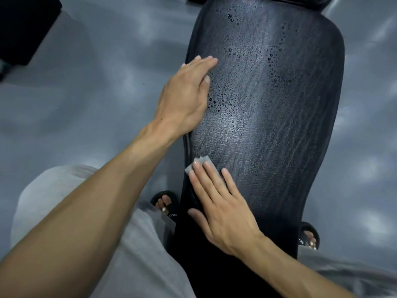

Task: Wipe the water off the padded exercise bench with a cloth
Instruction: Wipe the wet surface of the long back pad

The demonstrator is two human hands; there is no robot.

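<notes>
A black padded bench [279,130], creased like leather, is seen running lengthwise ahead, beaded with water droplets [223,102]. A small grey cloth [198,163] is pressed flat near its lower left edge under the right hand [221,209], fingers straight. The left hand [184,97] rests flat, grasping nothing.

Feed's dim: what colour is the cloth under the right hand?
Grey folded cloth, head view.

- The cloth [198,165] lay on the counter [279,130], under the right hand [223,209].
- The left hand [184,97] rested farther along, at its left edge.
- Droplets [223,102] sat beside it.
</notes>
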